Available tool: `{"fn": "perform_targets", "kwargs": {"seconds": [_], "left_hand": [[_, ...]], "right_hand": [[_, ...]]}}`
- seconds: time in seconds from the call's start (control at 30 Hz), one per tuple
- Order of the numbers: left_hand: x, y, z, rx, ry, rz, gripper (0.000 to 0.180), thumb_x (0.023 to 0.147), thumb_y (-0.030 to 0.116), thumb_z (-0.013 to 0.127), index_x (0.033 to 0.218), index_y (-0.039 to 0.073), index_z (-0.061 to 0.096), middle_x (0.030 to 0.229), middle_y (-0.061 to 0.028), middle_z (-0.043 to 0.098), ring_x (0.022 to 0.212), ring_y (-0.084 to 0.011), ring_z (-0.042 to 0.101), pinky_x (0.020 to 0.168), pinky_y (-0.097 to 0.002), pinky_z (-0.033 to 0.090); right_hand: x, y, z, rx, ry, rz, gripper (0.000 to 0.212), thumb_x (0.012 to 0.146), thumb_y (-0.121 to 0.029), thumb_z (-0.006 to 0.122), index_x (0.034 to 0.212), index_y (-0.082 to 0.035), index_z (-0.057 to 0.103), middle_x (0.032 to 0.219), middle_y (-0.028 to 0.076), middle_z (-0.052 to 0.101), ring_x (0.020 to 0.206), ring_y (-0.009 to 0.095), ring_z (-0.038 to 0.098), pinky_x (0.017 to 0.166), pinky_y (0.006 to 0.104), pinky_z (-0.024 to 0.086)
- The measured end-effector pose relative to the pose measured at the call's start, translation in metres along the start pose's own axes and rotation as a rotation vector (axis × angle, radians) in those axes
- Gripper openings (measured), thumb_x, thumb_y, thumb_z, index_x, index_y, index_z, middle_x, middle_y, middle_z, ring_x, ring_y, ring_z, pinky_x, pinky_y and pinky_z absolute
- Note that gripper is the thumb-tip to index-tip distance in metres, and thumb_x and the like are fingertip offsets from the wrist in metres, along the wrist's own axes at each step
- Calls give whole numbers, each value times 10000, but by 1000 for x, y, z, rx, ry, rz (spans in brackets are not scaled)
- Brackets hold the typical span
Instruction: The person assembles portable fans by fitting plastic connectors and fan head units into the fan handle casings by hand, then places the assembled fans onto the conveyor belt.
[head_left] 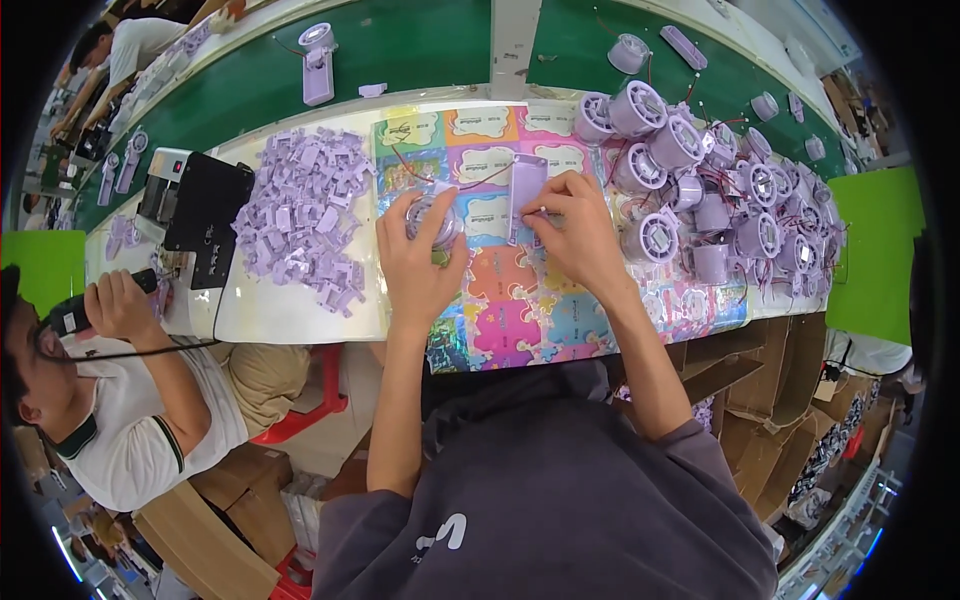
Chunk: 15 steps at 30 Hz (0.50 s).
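On the colourful printed sheets, my left hand [415,260] is closed around a round lavender fan head [436,220], thumb and fingers at its rim. To its right stands a long, shallow lavender handle shell [528,178], its open side showing. My right hand [580,230] holds this shell at its right edge, with thumb and forefinger pinched together near its lower part. Whether a small part or a wire end sits between those fingertips is too small to tell. A thin red wire [487,181] runs from near the fan head toward the shell.
A heap of small lavender plastic parts [305,205] lies left, beside a black plate [208,220]. Many wired fan heads [675,143] are piled right. Beyond runs a green conveyor [420,52] carrying a fan piece [317,70]. At left, a co-worker [130,400] holds a black power tool [75,315].
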<state>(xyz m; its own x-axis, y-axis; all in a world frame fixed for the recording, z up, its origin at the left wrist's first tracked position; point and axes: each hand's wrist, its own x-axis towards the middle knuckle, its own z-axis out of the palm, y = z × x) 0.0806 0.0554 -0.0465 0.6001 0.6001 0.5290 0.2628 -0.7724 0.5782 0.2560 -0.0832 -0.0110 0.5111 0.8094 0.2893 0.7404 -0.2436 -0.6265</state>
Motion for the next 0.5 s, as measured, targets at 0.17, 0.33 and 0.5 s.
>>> {"fn": "perform_targets", "kwargs": {"seconds": [0.17,0.33,0.5], "left_hand": [[1,0,0,-2,4,7,566,752,126,771,1306,209,686,1282,-151,531,1154,-364,522,989,-468,447],[1,1,0,-6,-6,-17,562,751,113,778,1299,198,689,1285,-149,529,1188,-356,518,1009,-462,443],[2,-1,2,3,9,7,560,752,126,770,1300,204,689,1270,-150,535,1147,-361,526,977,-466,455]], "right_hand": [[2,-3,-1,-28,-17,-13,111,778,-36,769,886,-24,786,969,98,632,999,301,574,887,394,483],[3,1,-1,-51,-48,-46,109,783,-32,764,890,-23,784,971,100,627,1000,299,577,885,391,486],[3,-1,-1,-40,-53,-5,116,775,-56,765,886,-34,794,992,98,636,1009,317,566,901,413,480]]}}
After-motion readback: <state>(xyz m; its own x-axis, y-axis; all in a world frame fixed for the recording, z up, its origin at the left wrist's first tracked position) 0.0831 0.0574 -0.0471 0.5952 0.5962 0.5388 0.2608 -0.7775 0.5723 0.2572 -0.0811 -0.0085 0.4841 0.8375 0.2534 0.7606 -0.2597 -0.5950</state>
